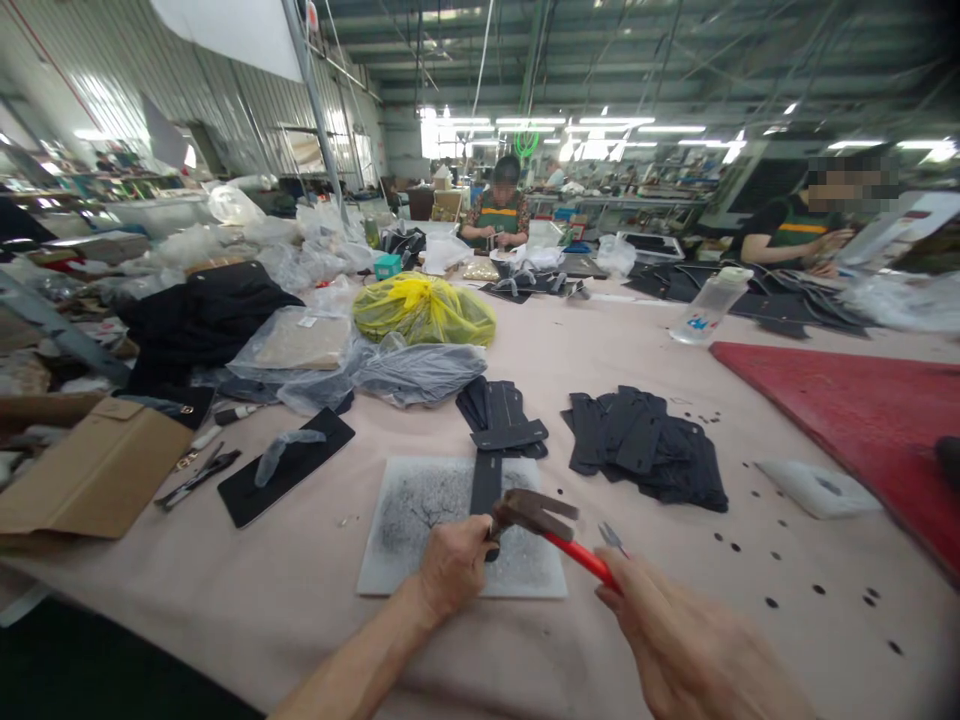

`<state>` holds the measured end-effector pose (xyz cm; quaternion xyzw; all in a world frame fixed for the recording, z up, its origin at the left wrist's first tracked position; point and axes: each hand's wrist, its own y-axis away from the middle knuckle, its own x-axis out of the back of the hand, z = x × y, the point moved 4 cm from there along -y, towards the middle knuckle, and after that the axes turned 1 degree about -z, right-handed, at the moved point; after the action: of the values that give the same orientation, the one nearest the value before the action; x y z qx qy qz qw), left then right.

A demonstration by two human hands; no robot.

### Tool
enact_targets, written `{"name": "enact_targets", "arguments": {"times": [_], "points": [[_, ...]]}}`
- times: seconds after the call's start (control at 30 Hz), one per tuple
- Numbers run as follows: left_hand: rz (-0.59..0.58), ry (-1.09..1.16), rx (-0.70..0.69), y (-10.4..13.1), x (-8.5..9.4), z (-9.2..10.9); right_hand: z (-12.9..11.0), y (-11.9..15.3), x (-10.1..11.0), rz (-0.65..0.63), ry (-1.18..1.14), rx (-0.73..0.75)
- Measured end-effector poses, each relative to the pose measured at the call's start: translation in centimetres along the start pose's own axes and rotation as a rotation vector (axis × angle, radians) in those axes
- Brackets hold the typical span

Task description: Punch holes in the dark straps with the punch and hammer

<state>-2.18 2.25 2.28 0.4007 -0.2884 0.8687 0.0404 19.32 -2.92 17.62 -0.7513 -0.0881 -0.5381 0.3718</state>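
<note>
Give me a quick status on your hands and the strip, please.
Right hand gripping red-handled hammer. Left hand pinching a punch, barely visible, on black strip over the white slab. Nothing in the way.

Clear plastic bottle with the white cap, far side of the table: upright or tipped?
Tipped. The clear plastic bottle lies slanted on the table, white cap end raised toward the upper right, base down-left. Contents: cannot tell.

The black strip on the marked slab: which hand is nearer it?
Left. The left hand rests on the slab at the near end of the black strip. The right hand is off to the right, holding the hammer.
</note>
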Motion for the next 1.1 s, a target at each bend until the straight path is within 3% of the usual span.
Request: {"name": "enact_targets", "arguments": {"times": [0.17,0.3,0.5,0.57,0.67,0.8,0.87,0.93,1.0,1.1], "points": [[-0.006,-0.006,0.010,0.1,-0.1,0.0,0.3,-0.2,0.3,0.091,-0.001,-0.077],[-0.005,0.004,0.011,0.0,-0.1,0.0,0.2,-0.1,-0.5,0.013,-0.006,0.022],[0.001,-0.001,-0.001,-0.3,0.2,0.2,0.2,0.5,-0.1,0.037,-0.003,0.020],[0.000,0.009,-0.002,-0.2,0.2,0.2,1.3,1.1,0.0,0.021,-0.089,-0.122],[-0.002,0.061,0.013,0.1,0.1,-0.1,5.2,4.0,-1.3,-0.011,-0.267,-0.542],[0.040,0.189,0.071,0.6,0.1,-0.9,12.1,11.5,-5.8,-0.121,-0.482,-1.105],[0.060,0.242,0.137,0.6,0.3,-1.3,15.4,15.2,-7.6,-0.163,-0.493,-1.246],[0.074,0.277,0.195,0.4,0.7,-1.5,18.0,17.5,-8.5,-0.230,-0.358,-1.233],[0.075,0.304,0.222,0.2,0.9,-1.5,19.2,17.9,-8.5,-0.261,-0.099,-1.104],[0.068,0.332,0.233,0.1,1.1,-1.3,16.9,14.4,-7.9,-0.121,0.262,-0.839]]}}
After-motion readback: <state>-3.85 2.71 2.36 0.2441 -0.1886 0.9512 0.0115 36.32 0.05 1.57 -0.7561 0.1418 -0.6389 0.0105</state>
